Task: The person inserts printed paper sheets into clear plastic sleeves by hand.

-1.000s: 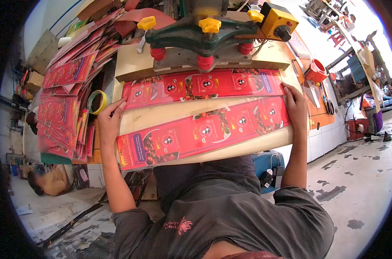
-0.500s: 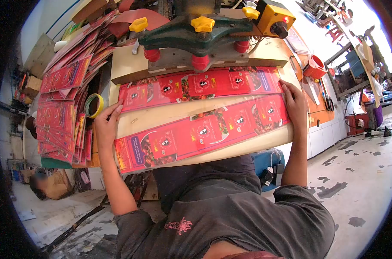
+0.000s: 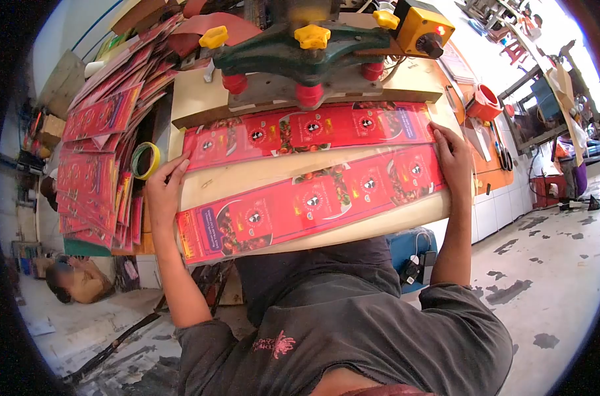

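Observation:
A long red printed plastic strip (image 3: 326,132) lies on the pale board (image 3: 247,173) under the front of a green press (image 3: 300,53). My left hand (image 3: 166,188) pinches its left end between thumb and fingers. At the right end, my right hand (image 3: 453,157) holds the strip's edge with the fingertips. Nearer to me, a second red printed strip (image 3: 313,201) lies at a slant, its right end close to my right palm and its left end beside my left wrist. Whether clear film joins the two strips, I cannot tell.
Piled red printed sheets (image 3: 85,185) fill the left side, next to a yellow tape roll (image 3: 145,161). A yellow control box (image 3: 424,30) with a lit red lamp sits at the press's right. Further right are a red tape dispenser (image 3: 483,103) and scissors (image 3: 504,155). Another person (image 3: 82,280) is at lower left.
Both hands keep their hold on the strip's ends, and the strips lie as before. The view has shifted very slightly. The person at lower left has moved an arm.

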Tool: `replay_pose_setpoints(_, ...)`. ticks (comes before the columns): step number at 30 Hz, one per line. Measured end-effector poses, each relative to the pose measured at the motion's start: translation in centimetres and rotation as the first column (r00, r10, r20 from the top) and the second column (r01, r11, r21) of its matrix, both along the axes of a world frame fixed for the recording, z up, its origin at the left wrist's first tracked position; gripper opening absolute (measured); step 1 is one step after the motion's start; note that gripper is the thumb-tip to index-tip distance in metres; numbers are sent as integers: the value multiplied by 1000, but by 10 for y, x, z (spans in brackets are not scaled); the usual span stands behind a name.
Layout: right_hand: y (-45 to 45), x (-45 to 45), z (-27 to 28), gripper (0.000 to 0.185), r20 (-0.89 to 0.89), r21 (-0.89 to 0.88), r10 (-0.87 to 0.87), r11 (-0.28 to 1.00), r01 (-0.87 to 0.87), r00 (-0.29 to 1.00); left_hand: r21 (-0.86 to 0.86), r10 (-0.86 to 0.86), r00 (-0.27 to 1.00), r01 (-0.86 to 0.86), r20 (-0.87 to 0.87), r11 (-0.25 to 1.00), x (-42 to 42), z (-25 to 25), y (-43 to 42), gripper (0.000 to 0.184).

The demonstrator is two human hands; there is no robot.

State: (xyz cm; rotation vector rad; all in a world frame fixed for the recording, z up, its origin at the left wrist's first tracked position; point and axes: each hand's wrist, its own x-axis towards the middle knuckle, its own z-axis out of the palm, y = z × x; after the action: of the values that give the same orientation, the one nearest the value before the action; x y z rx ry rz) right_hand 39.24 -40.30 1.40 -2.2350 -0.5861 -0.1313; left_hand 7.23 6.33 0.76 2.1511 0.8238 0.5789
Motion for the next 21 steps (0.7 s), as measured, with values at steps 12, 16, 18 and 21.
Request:
replay_pose_setpoints(12,-1,4,-7,27,77,9,-15,1000,14,997,-1,0,1000,0,23,1000,1,0,-3,29)
replay_pose_setpoints(16,1,2,-6,27,65,22,-24,1000,23,998,25,-14,1000,14,14,1000,2,6,-6,30)
replay_pose_setpoints(18,1,2,-6,27,63,30,-19,999,17,998,34,-18,1000,18,8,999,1,4,-4,29)
replay_pose_setpoints(21,1,3,-7,27,54,22,-26,999,25,998,21,-19,1000,19,12,1000,1,3,-3,29)
